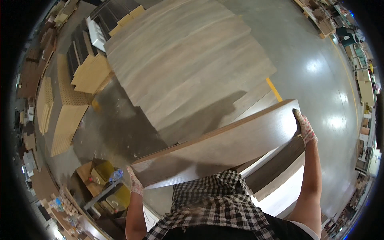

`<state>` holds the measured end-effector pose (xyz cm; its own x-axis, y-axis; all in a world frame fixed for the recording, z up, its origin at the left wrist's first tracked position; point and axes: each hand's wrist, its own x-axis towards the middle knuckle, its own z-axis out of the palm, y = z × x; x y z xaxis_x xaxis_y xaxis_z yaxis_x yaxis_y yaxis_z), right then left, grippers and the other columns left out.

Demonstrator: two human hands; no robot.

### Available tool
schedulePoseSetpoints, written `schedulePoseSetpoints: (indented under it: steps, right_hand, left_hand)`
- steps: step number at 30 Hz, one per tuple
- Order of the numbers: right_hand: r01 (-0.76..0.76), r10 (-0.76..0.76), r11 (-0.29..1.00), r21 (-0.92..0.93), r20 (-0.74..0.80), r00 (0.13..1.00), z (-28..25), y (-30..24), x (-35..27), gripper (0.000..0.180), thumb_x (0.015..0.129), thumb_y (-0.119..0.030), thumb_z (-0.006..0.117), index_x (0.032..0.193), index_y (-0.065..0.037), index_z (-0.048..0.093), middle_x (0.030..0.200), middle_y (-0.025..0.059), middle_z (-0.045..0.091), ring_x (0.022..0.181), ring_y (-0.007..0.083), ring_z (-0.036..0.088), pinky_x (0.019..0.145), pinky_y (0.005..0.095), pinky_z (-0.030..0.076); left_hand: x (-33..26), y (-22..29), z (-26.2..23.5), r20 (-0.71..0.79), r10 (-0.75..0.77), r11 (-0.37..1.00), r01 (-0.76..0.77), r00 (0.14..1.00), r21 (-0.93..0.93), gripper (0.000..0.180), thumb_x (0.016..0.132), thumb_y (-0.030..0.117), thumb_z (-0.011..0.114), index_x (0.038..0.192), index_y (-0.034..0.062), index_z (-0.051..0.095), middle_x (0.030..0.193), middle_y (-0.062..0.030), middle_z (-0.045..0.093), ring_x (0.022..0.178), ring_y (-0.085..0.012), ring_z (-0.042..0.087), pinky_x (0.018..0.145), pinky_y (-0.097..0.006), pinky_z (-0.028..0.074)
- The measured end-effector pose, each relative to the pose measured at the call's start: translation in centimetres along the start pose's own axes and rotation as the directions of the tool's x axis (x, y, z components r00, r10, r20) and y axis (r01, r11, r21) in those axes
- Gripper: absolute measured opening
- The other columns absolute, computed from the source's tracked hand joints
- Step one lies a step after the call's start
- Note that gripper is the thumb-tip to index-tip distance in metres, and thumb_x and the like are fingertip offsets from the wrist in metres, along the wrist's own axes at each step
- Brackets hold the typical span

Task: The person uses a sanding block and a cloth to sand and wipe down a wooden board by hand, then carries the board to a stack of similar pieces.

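Observation:
A long wood-grain board (224,148), greyish brown and seemingly thick or stacked, is held up across the front of my body. At its left end my left hand (135,182), in a patterned work glove, grips the short edge. My right hand (305,126), gloved alike, clasps the raised right end with the thumb over the top corner. The board slants upward to the right. Beyond it lies a broad layer of wood-grain panels (188,60), with a dark shadow across its near part. Fingers behind the board are hidden.
More boards (276,170) lie beside me at the lower right. Stacks of yellowish panels (72,108) stand at the left. An open cardboard box (94,180) sits at the lower left. A white block (96,35) rests near dark panels. Grey floor (316,92) extends right.

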<state>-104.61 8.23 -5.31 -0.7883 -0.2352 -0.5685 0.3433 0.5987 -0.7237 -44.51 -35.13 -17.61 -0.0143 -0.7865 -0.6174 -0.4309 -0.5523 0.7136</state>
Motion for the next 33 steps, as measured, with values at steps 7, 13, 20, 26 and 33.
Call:
schedulePoseSetpoints:
  steps: [7,13,20,26,33]
  right_hand:
    - [0.083,-0.082,0.997,-0.001,0.090,0.993,8.0,-7.7,6.9,0.070,0.081,-0.060,0.051,0.106,0.005,0.058,0.095,0.0045,0.057,0.089,0.0127,0.049,0.085,0.0278,0.037]
    - [0.103,-0.095,0.994,-0.043,0.165,0.982,13.1,-10.1,16.8,0.073,0.078,-0.064,0.052,0.110,0.001,0.059,0.097,0.0040,0.060,0.090,0.0143,0.051,0.087,0.0283,0.037]
    - [0.032,-0.005,0.990,-0.140,0.185,0.983,15.9,-12.7,20.8,0.069,0.075,-0.063,0.057,0.105,-0.001,0.063,0.097,0.0071,0.063,0.091,0.0174,0.056,0.087,0.0292,0.039]
    - [0.212,-0.294,0.843,-0.495,-0.093,0.951,16.9,-15.6,19.3,0.055,0.083,-0.049,0.055,0.110,-0.001,0.060,0.099,0.0102,0.063,0.091,0.0195,0.058,0.085,0.0297,0.042]
    - [0.208,-0.200,0.978,0.023,-0.195,0.960,17.5,-7.7,10.7,0.044,0.086,-0.040,0.056,0.103,0.001,0.057,0.086,0.0094,0.060,0.074,0.0189,0.058,0.066,0.0327,0.050]
  left_hand:
    - [5.8,7.8,3.6,0.031,-0.099,0.987,0.102,0.995,-0.124,0.091,0.077,0.074,0.035,0.142,0.0119,0.019,0.145,-0.0090,0.021,0.130,-0.0272,0.025,0.106,-0.042,0.023]
    - [9.5,10.7,3.9,0.013,-0.096,0.953,0.095,0.995,-0.288,0.089,0.079,0.073,0.034,0.143,0.0142,0.015,0.147,-0.0079,0.016,0.133,-0.0262,0.020,0.108,-0.044,0.018]
    - [9.2,12.1,5.6,-0.074,-0.079,0.987,0.067,0.994,-0.144,0.085,0.082,0.070,0.030,0.144,0.0179,0.007,0.149,-0.0071,0.010,0.135,-0.0262,0.014,0.108,-0.045,0.016]
    - [10.6,9.7,3.6,-0.012,-0.055,0.975,0.052,0.998,-0.218,0.084,0.083,0.070,0.029,0.144,0.0180,0.006,0.148,-0.0075,0.010,0.134,-0.0278,0.018,0.107,-0.044,0.019]
    - [6.6,13.1,9.4,-0.050,-0.072,0.977,0.060,0.996,-0.206,0.087,0.080,0.072,0.033,0.144,0.0161,0.013,0.147,-0.0086,0.016,0.132,-0.0286,0.023,0.106,-0.044,0.023]
